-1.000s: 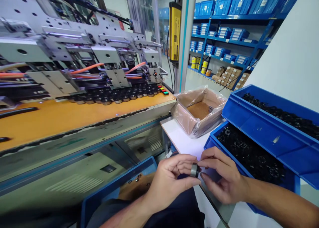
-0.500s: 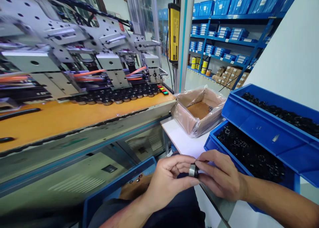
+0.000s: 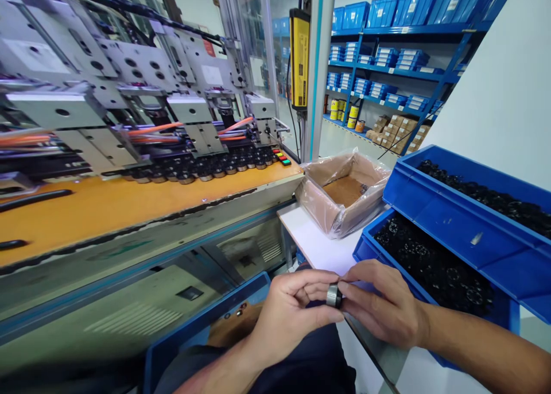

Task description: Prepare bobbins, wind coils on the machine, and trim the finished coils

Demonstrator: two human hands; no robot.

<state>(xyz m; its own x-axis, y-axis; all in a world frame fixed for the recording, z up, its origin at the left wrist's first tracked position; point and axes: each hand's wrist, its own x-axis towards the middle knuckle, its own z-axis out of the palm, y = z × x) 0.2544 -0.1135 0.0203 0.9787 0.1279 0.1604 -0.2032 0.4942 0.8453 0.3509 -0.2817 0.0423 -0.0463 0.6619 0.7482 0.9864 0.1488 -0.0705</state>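
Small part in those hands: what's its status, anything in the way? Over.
Left hand pinching small part, between thumb and fingers. Right hand, fingertips at its dark side. Lower blue bin beyond right hand; nothing seen blocking either hand.

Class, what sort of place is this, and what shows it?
Probably a factory workstation: a metal machine with orange tubes, blue bins of black parts, and shelving behind.

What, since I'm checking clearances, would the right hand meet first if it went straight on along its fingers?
The right hand would meet the part first, seemingly touching it now; the left hand, holding it, comes next. Exact depth there is unclear.
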